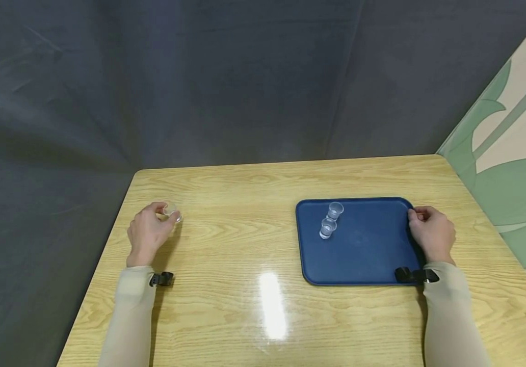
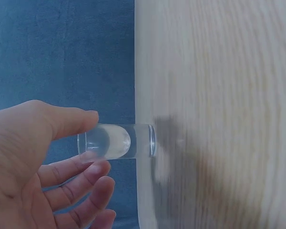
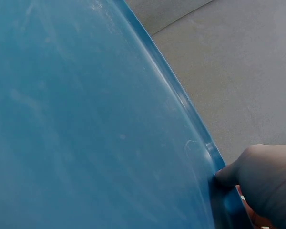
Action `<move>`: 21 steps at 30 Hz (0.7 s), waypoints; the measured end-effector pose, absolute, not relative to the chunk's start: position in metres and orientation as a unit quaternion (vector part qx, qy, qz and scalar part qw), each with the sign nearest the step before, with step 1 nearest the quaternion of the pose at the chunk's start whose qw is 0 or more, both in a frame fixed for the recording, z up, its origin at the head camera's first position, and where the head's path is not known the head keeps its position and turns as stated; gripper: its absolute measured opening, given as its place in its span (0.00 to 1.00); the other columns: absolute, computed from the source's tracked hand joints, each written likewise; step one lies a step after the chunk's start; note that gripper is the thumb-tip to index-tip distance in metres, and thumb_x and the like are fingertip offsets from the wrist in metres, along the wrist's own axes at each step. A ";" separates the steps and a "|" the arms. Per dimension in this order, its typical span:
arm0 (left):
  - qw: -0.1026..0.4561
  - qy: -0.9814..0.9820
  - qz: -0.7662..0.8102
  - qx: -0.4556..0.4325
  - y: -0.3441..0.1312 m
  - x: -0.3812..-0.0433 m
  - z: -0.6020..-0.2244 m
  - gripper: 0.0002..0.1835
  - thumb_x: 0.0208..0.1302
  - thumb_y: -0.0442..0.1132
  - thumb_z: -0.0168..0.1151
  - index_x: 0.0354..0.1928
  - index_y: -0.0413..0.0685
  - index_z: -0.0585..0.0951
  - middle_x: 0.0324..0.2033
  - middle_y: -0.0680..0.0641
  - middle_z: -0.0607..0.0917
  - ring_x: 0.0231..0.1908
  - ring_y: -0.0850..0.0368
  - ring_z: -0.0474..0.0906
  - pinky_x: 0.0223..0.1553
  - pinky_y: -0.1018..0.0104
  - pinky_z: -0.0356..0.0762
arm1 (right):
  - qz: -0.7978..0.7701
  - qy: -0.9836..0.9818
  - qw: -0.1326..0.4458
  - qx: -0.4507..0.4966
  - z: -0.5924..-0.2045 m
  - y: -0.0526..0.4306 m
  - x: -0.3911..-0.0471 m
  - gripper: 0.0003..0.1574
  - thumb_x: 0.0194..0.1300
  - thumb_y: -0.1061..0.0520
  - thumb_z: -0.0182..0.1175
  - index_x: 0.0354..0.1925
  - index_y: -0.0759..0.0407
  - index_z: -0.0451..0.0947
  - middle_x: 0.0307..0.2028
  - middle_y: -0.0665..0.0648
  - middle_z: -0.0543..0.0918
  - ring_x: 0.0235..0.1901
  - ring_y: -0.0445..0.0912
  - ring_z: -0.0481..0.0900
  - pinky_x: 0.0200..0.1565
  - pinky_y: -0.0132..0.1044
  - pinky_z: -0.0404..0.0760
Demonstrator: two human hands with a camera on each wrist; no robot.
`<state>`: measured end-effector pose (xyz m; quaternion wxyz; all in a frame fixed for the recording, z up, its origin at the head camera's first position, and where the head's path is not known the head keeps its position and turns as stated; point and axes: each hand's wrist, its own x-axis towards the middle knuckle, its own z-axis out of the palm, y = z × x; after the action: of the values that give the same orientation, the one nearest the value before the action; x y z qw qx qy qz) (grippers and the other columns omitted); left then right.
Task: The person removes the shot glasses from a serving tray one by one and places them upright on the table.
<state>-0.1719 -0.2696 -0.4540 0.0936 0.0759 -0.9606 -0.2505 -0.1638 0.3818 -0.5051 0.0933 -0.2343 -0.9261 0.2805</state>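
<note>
At the left side of the table, my left hand (image 1: 149, 229) pinches a small clear shot glass (image 2: 117, 141) near its rim between thumb and fingers. The glass is upright, its thick base close over the wood. My right hand (image 1: 431, 232) grips the right rim of a blue rectangular tray (image 1: 364, 255), thumb on the inner edge and fingers curled beneath, as the right wrist view shows. Two more clear shot glasses stand on the tray's left half, a rear glass (image 1: 335, 210) and a front glass (image 1: 327, 228), close together.
The light wooden table (image 1: 226, 244) carries the tray on its right side. A dark cloth (image 1: 244, 81) hangs behind and to the left of the table. At the right is a surface with a green leaf pattern (image 1: 520, 193). Each wrist wears a black strap camera.
</note>
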 end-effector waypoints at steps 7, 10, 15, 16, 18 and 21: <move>0.092 -0.961 -0.250 0.077 -0.270 -0.172 -0.454 0.29 0.73 0.53 0.67 0.67 0.42 0.82 0.53 0.35 0.89 0.35 0.42 0.88 0.28 0.56 0.74 | 0.281 -0.927 0.092 -0.232 -0.505 0.382 -0.165 0.28 0.79 0.45 0.53 0.56 0.67 0.83 0.43 0.68 0.86 0.44 0.63 0.80 0.39 0.45 0.65; 0.094 -0.961 -0.249 0.077 -0.270 -0.172 -0.454 0.29 0.73 0.53 0.67 0.68 0.42 0.81 0.54 0.35 0.89 0.35 0.41 0.87 0.28 0.55 0.74 | 0.282 -0.926 0.094 -0.232 -0.505 0.381 -0.164 0.28 0.79 0.45 0.53 0.56 0.67 0.83 0.44 0.68 0.86 0.45 0.63 0.80 0.39 0.45 0.65; 0.105 -0.959 -0.251 0.078 -0.268 -0.171 -0.454 0.29 0.73 0.53 0.68 0.67 0.42 0.81 0.55 0.36 0.89 0.36 0.41 0.88 0.29 0.53 0.75 | 0.282 -0.926 0.093 -0.233 -0.504 0.380 -0.163 0.28 0.79 0.45 0.53 0.56 0.67 0.84 0.44 0.69 0.86 0.46 0.64 0.81 0.39 0.45 0.65; 0.110 -0.958 -0.252 0.077 -0.267 -0.171 -0.454 0.28 0.73 0.52 0.67 0.67 0.42 0.81 0.55 0.36 0.88 0.36 0.41 0.88 0.29 0.53 0.76 | 0.282 -0.926 0.093 -0.233 -0.504 0.380 -0.163 0.28 0.79 0.45 0.53 0.56 0.67 0.84 0.44 0.69 0.86 0.46 0.64 0.81 0.39 0.45 0.66; 0.121 -0.957 -0.252 0.075 -0.266 -0.171 -0.453 0.27 0.73 0.52 0.67 0.66 0.42 0.82 0.55 0.36 0.88 0.35 0.41 0.88 0.29 0.52 0.76 | 0.282 -0.926 0.093 -0.233 -0.504 0.380 -0.162 0.27 0.79 0.45 0.53 0.56 0.67 0.84 0.44 0.69 0.87 0.45 0.64 0.80 0.39 0.45 0.66; 0.140 -0.955 -0.250 0.073 -0.263 -0.170 -0.449 0.26 0.74 0.52 0.66 0.65 0.43 0.83 0.55 0.37 0.87 0.35 0.41 0.86 0.29 0.52 0.75 | 0.281 -0.927 0.093 -0.232 -0.503 0.381 -0.162 0.27 0.79 0.46 0.53 0.55 0.67 0.84 0.44 0.68 0.86 0.44 0.62 0.80 0.39 0.45 0.65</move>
<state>-0.1701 -0.2627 -0.4490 0.1398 0.0733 -0.9554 -0.2495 -0.1624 0.3807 -0.5034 0.0929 -0.2323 -0.9265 0.2810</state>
